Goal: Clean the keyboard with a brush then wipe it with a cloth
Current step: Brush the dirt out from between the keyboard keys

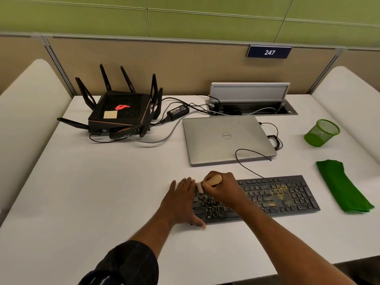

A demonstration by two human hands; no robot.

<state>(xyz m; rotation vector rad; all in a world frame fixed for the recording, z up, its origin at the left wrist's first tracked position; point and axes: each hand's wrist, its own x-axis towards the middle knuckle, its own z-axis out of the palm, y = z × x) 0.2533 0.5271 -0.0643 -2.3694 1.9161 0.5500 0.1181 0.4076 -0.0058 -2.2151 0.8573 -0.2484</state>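
A black keyboard [283, 194] lies on the white desk [107, 182], with yellow dust scattered over its middle and right keys. My left hand [181, 202] rests flat with straight fingers on the keyboard's left end, thumb at its front edge. My right hand [222, 188] grips a brush [213, 180] by its pale wooden handle; the pinkish bristle end points down at the upper left keys. A folded green cloth [341, 186] lies on the desk to the right of the keyboard.
A closed silver laptop [224, 138] sits just behind the keyboard, cables trailing around it. A black router [121, 112] with antennas stands at the back left. A green mesh cup [321, 132] lies tipped at the right. An open cable box [250, 103] is at the back.
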